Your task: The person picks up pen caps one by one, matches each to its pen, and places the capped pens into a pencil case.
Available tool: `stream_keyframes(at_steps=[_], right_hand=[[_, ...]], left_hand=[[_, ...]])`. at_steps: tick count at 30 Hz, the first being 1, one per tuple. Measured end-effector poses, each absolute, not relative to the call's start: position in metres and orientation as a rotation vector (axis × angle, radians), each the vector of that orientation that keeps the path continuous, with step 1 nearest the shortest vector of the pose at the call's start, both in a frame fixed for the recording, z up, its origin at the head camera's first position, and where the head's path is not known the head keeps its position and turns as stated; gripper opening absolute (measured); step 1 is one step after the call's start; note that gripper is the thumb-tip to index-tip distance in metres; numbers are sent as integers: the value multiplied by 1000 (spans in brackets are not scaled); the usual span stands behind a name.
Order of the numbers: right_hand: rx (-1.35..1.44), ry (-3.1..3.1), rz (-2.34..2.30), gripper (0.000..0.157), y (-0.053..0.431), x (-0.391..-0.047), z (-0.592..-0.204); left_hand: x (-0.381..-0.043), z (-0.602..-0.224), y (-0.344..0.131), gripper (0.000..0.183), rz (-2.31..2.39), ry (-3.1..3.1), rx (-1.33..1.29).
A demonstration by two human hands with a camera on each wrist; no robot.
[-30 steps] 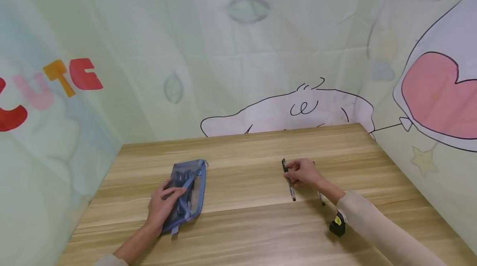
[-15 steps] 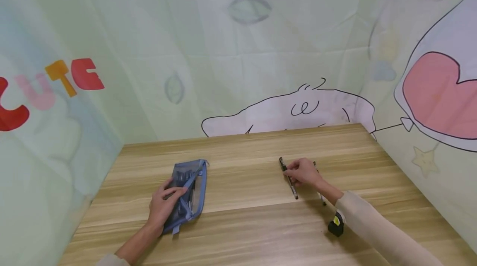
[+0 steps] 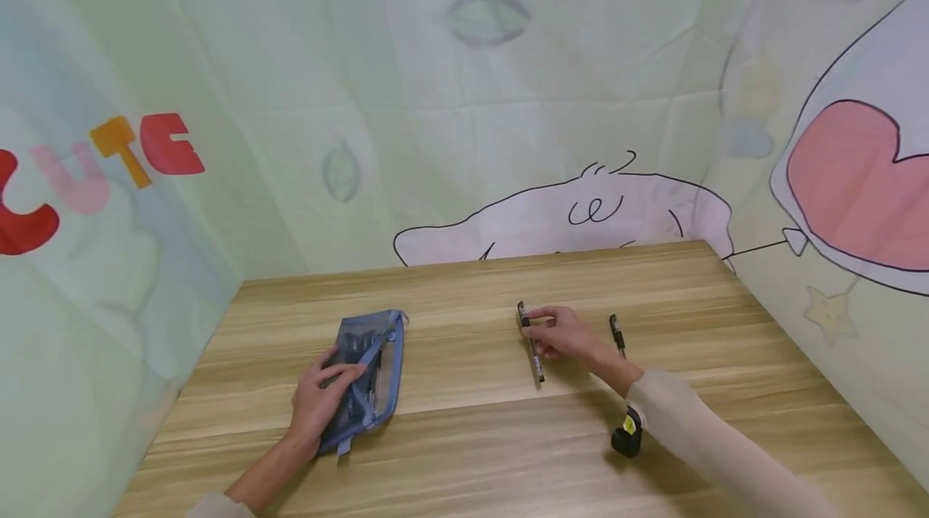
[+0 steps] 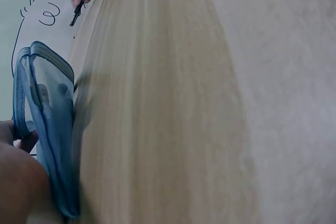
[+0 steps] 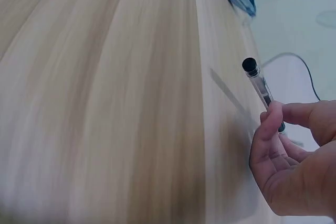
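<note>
In the head view my left hand (image 3: 322, 397) holds a blue, see-through zip pencil case (image 3: 383, 389) at the table's left. The case's zip side gapes, and dark items show inside it. In the left wrist view, fingertips (image 4: 29, 141) grip the case's edge. My right hand (image 3: 562, 334) pinches a pen (image 3: 538, 365) with a clear barrel and black ends between thumb and fingers. The right wrist view shows the pen (image 5: 260, 84) raised off the wood, its shadow lying apart from it. A second black-capped pen (image 3: 617, 332) lies to the right, partly hidden by the right forearm.
A small black block with a yellow mark (image 3: 627, 433), strapped at the right wrist, hangs under the sleeve. The wood-grain table (image 3: 464, 453) ends at a printed cloth backdrop (image 3: 435, 139) behind and on both sides.
My right hand has lifted the pen and carried it left towards the pencil case, uncovering more of the second pen. The left hand and the case have stayed put.
</note>
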State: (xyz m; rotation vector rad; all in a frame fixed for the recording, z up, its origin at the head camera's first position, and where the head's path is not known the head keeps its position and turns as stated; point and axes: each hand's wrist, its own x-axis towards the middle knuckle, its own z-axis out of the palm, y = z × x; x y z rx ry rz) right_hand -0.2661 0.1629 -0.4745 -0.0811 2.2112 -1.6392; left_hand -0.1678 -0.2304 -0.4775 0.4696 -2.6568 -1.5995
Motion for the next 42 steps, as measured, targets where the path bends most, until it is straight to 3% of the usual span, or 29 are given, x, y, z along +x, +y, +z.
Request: stream_keyframes(at_steps=[26, 42], right_hand=[[-164, 1912, -1865, 41, -10, -252, -479], [-62, 2058, -1856, 30, -43, -244, -482]], left_hand=[[-167, -475, -229, 46, -1624, -2638, 481], [-167, -478, -230, 46, -1615, -2629, 493]])
